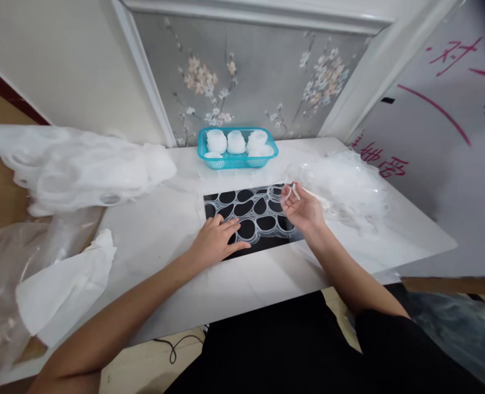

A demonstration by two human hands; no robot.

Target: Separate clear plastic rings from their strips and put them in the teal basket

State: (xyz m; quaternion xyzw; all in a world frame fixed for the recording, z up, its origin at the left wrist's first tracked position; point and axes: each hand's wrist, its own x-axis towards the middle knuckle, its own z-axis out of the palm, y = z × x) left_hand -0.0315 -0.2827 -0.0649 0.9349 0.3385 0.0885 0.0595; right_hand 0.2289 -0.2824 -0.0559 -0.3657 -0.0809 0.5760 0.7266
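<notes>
My left hand (pixel 214 241) lies with its fingers spread on a translucent sheet (pixel 251 239) full of rounded cut-outs. Beneath that sheet is a black mat (pixel 262 249), which shows dark through the holes. Above the mat's far right corner, my right hand (pixel 302 208) has its fingers curled together on a thin clear plastic ring (pixel 278 200). The ring may be more than one; its loops overlap. A blue basket (pixel 237 163) beyond the mat holds several stacks of white translucent discs (pixel 216 142).
A heap of clear plastic scraps (pixel 340 183) lies on the right of the white table (pixel 160 284). White perforated sheets (pixel 90 169) are piled on the left, with a clear bag (pixel 8 273) and a white cloth-like piece (pixel 64 290) nearer. A floral panel (pixel 246 71) stands behind.
</notes>
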